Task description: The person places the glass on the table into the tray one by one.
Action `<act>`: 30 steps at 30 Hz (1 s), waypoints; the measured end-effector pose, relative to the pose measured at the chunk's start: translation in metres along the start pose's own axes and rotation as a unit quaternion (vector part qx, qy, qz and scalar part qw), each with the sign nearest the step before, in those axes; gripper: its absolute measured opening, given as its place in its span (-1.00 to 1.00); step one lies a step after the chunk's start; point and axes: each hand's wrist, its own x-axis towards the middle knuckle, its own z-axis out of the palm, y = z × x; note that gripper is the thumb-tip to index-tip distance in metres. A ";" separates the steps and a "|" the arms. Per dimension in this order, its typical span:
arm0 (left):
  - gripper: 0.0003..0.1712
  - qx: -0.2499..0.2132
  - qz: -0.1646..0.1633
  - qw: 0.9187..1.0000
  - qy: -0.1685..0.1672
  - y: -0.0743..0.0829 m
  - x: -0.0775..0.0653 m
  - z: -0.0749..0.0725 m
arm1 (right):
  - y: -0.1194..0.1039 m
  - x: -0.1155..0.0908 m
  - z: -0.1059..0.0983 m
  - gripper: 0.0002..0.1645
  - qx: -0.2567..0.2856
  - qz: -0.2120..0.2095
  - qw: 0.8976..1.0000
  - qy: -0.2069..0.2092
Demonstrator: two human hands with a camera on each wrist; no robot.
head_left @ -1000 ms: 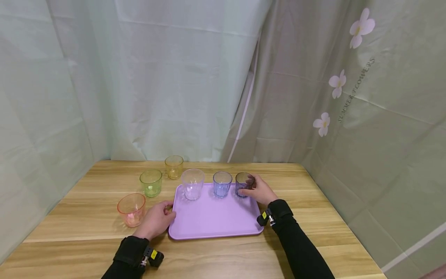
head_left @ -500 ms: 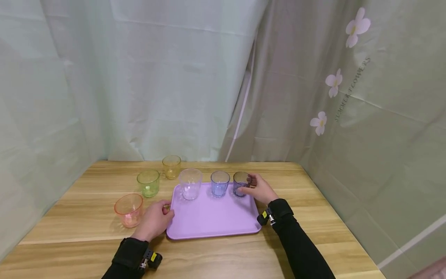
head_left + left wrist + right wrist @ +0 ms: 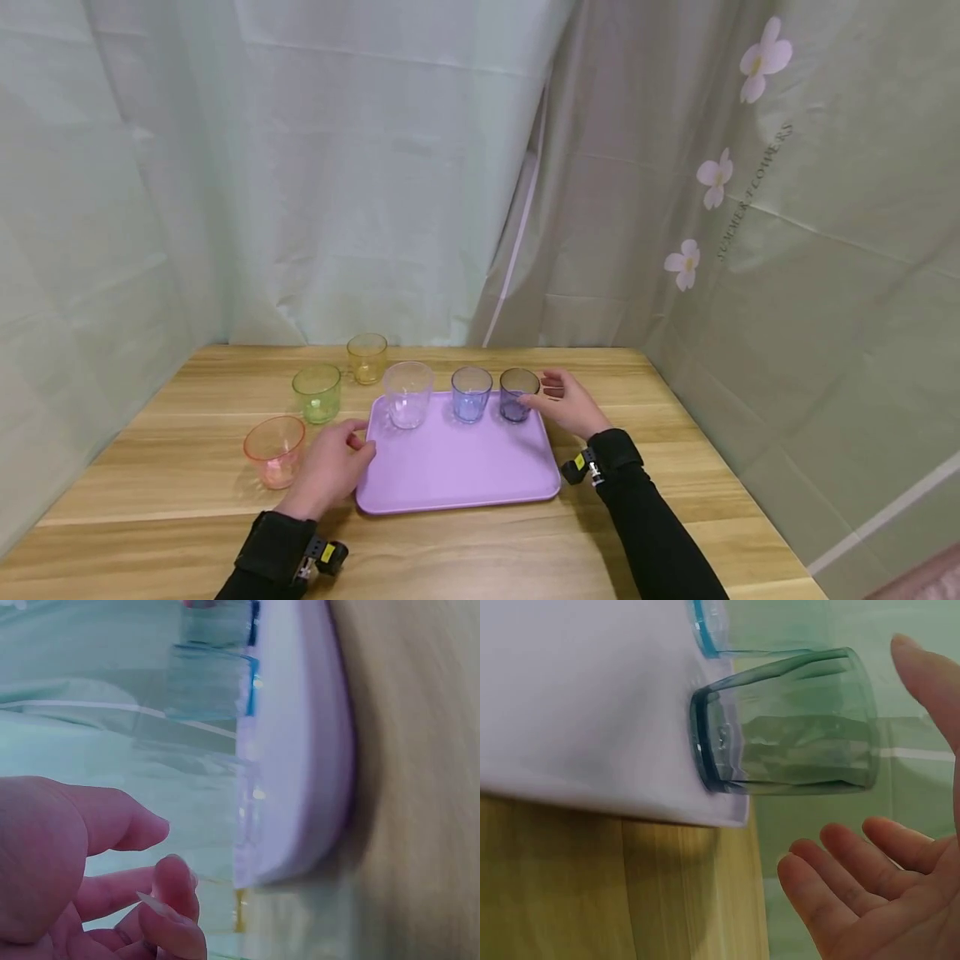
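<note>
A dark grey glass (image 3: 517,398) stands upright at the far right corner of the purple tray (image 3: 457,471). My right hand (image 3: 572,406) is just to its right, thumb and fingers spread. The right wrist view shows a gap between those fingers (image 3: 810,889) and the dark glass (image 3: 787,727). Left of that glass on the tray stand a blue glass (image 3: 471,398) and a larger clear glass (image 3: 407,400). Beside the tray's left edge is my left hand (image 3: 330,467), its fingers loosely bent; in the left wrist view nothing lies between thumb and fingers.
Left of the tray, on the wooden table (image 3: 480,554), stand a pinkish-orange glass (image 3: 275,457), a green glass (image 3: 317,397) and a yellow glass (image 3: 367,362). The orange one is close beside my left hand. Pale curtains (image 3: 375,183) hang behind the table and along its sides.
My right hand has let go of the dark glass and drawn slightly right, its fingers opening. That glass stays on the tray. My left hand has stayed by the tray's left edge.
</note>
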 end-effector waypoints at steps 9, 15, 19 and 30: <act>-0.40 -0.043 0.002 0.999 0.003 0.021 -0.008 -0.013 | -0.001 -0.017 -0.012 -0.14 0.000 -0.014 0.999 0.036; -0.42 -0.054 0.009 0.998 0.032 0.028 -0.013 -0.032 | 0.000 -0.026 -0.009 -0.33 0.020 0.000 0.997 0.072; -0.46 -0.054 0.022 0.995 0.081 0.027 -0.015 -0.047 | 0.001 -0.034 -0.006 -0.38 0.003 0.031 0.996 0.078; -0.42 -0.091 0.037 0.979 0.179 0.002 -0.018 -0.083 | 0.023 -0.049 0.006 -0.55 -0.013 0.077 0.996 0.047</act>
